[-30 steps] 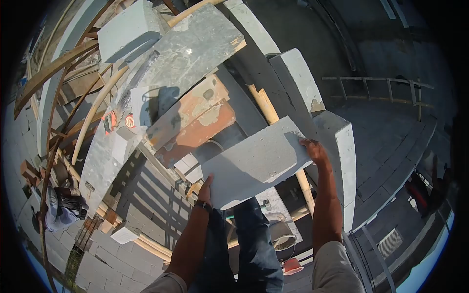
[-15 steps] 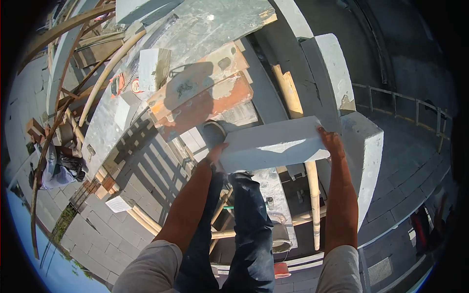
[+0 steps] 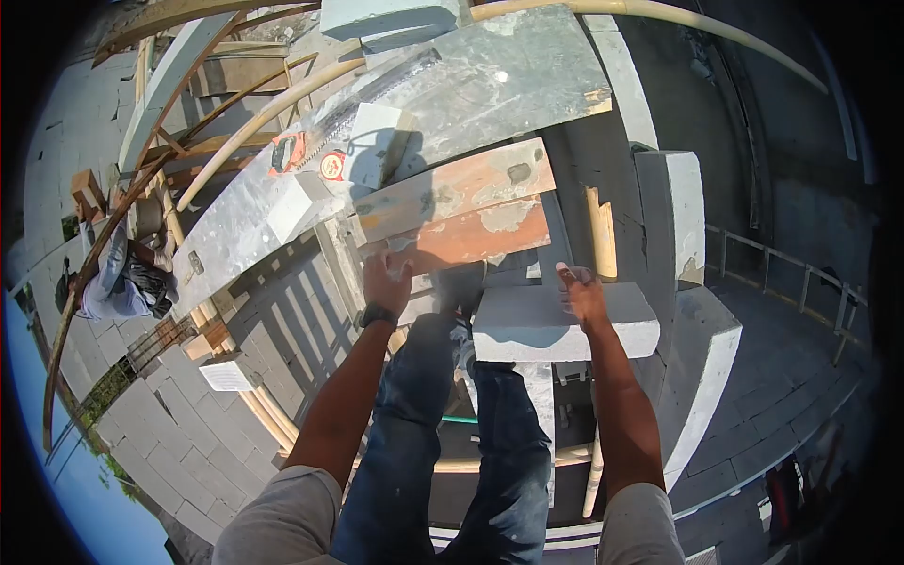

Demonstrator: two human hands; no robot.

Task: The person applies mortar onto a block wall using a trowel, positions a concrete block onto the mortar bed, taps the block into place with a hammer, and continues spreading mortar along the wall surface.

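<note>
A long pale block (image 3: 565,322) lies across in front of my legs, at the right of centre. Over its top face is my right hand (image 3: 581,292), fingers loosely curled and apart, holding nothing I can see. My left hand (image 3: 386,281) is raised off the block, to its left, near the edge of the orange-brown boards (image 3: 461,231); its fingers are apart and empty. Beyond the boards a smaller pale block (image 3: 377,143) stands on the stained grey board (image 3: 490,80), with a handsaw (image 3: 289,153) and a round red-and-white item (image 3: 332,166) beside it.
Bamboo poles (image 3: 600,235) stand near the block wall (image 3: 702,353) on the right. A person (image 3: 127,282) crouches far below at the left. Another pale block (image 3: 391,19) sits at the far edge of the grey board. Down at the right is a railing (image 3: 782,273).
Both hands held the long block by its ends earlier; now it rests lower right, my left hand has let go and moved up-left, and my right hand has shifted onto its top.
</note>
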